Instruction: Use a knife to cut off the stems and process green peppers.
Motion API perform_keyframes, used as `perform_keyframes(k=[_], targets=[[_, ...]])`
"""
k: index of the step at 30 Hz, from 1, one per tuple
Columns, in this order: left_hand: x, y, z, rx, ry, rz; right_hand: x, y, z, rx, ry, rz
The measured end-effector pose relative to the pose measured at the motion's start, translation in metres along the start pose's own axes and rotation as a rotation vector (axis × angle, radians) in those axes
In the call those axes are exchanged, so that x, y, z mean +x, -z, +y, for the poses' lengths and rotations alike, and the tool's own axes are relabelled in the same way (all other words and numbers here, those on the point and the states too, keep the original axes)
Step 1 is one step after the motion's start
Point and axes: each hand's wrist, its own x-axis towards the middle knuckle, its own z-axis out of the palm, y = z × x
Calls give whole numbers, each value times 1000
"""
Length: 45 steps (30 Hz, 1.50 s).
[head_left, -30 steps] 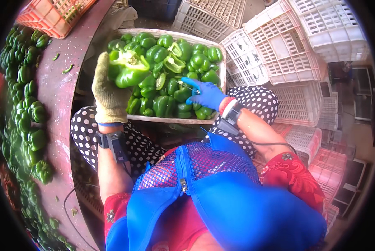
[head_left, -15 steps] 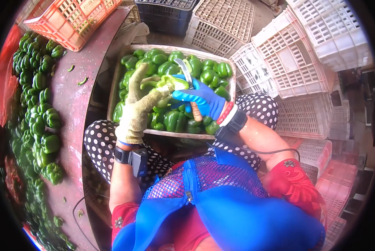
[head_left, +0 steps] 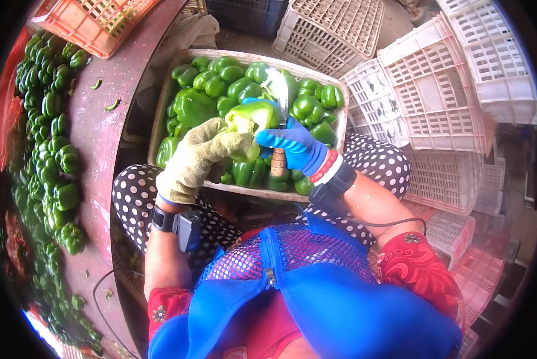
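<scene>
A cut green bell pepper [head_left: 262, 115], its pale inside showing, is held between my two hands above a crate of whole green bell peppers [head_left: 220, 87]. My left hand [head_left: 205, 152], in a pale knitted glove, is closed with its fingertips on the pepper's cut side. My right hand [head_left: 295, 143], in a blue glove, grips a knife by its wooden handle [head_left: 278, 161], the blade [head_left: 284, 102] pointing away from me. Blue fingers of that hand also curl behind the pepper. What lies under the left fingertips is partly hidden.
The pale crate's rim [head_left: 250, 192] lies between my knees. At left, a reddish table [head_left: 98, 143] bears a long heap of green peppers [head_left: 59, 161] and an orange crate [head_left: 101, 24]. White plastic crates [head_left: 430, 84] are stacked at right, with another crate [head_left: 331, 36] beyond.
My left hand, its fingers stretched out before, has drawn down and closed at the pepper's cut side. The knife now stands more upright, and the pepper's opening is turned more into view.
</scene>
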Motion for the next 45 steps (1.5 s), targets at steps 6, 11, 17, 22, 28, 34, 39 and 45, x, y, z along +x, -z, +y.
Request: perform_keyframes(k=[6, 11, 17, 22, 28, 34, 39, 45], targets=[[20, -14, -28, 304, -328, 326, 6, 2, 1, -431, -26, 147], [24, -22, -38, 358, -157, 531, 7, -3, 9, -388, 21, 84], [18, -29, -31, 190, -238, 427, 7, 10, 12, -294, -38, 60], [17, -16, -36, 78, -282, 343, 11, 10, 16, -193, -88, 24], [22, -10, -43, -186, -278, 359, 20, 10, 30, -113, -146, 110], [25, -7, -47, -263, -227, 351, 37, 17, 39, 16, -189, 92], [26, -22, -43, 296, -492, 523, 41, 26, 61, -38, -156, 174], [16, -26, -24, 116, -379, 322, 34, 26, 60, 278, -288, 19]])
